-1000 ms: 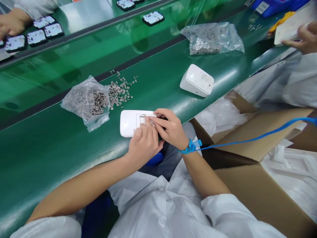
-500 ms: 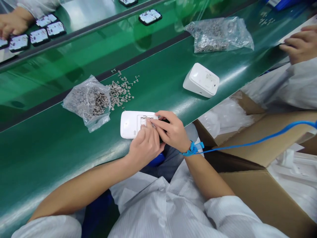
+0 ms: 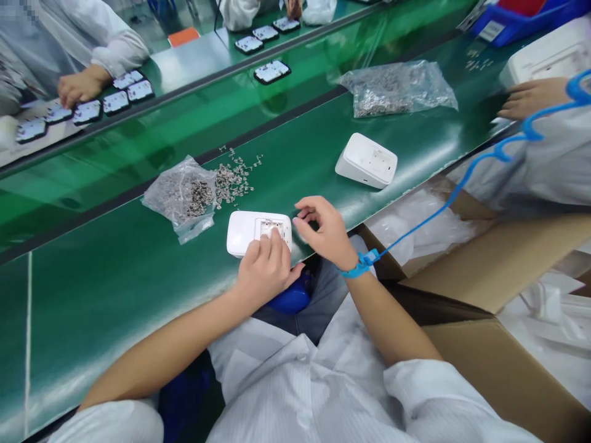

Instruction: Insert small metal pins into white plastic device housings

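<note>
A white plastic housing (image 3: 245, 231) lies flat on the green belt (image 3: 115, 277) near its front edge. My left hand (image 3: 265, 272) rests on the housing's right part, fingertips pressing into its small recessed opening. My right hand (image 3: 323, 234) hovers just right of the housing, fingers curled and apart, with nothing visible in them. A blue wrist strap (image 3: 362, 264) with a coiled cord circles my right wrist. A clear bag of small metal parts (image 3: 182, 195) lies behind the housing, with loose metal parts (image 3: 235, 175) spilled beside it.
A second white housing (image 3: 367, 161) stands on the belt to the right. Another bag of parts (image 3: 397, 89) lies farther back. Open cardboard boxes (image 3: 489, 271) with white packing sit at my right. Co-workers' hands (image 3: 78, 86) handle small boards across the belt; another hand (image 3: 530, 98) is at far right.
My right hand has lifted off the housing and moved slightly right, fingers spreading. My left hand stays pressed on the opening. The view has tilted up, showing more of the far side.
</note>
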Demonstrator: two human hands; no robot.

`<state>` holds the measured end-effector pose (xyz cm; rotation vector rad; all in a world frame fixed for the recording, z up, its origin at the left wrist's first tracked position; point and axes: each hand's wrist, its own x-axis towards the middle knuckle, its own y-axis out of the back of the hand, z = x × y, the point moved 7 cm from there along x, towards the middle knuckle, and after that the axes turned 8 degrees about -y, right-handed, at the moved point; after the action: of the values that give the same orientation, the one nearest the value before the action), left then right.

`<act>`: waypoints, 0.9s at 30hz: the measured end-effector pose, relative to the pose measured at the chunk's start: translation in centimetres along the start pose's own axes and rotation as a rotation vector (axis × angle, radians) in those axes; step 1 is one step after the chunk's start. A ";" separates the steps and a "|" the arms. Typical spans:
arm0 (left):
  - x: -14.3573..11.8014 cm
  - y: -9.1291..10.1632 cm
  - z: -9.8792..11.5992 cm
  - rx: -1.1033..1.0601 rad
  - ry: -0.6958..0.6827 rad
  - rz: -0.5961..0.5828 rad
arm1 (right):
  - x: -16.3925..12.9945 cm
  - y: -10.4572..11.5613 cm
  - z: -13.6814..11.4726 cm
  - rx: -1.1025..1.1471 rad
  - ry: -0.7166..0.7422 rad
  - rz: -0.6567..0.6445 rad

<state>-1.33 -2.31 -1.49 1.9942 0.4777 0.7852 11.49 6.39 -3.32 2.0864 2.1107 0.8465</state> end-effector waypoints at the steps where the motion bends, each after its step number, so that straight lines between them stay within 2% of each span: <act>1: -0.3 0.2 -0.1 0.024 0.008 0.005 | 0.6 0.8 0.5 -0.029 0.005 0.034; 6: -2.3 1.2 -0.2 0.115 0.037 0.054 | 3.3 4.9 4.0 -0.394 0.023 0.283; 11: -2.9 1.1 -0.1 0.097 0.057 0.051 | 5.0 7.0 5.8 -0.579 -0.083 0.301; 16: -2.8 0.7 -0.3 0.041 0.073 0.043 | 6.5 9.8 7.0 -0.753 -0.228 0.387; 21: -2.8 0.4 -0.7 0.008 0.112 0.012 | 6.8 9.8 9.3 -0.802 -0.276 0.357; 27: -2.5 0.5 -0.9 0.018 0.124 0.003 | 6.8 9.4 9.6 -0.793 -0.250 0.377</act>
<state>-3.77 -3.56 -1.56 1.9708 0.5554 0.9130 23.39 15.39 -5.30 1.9836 1.0068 1.1356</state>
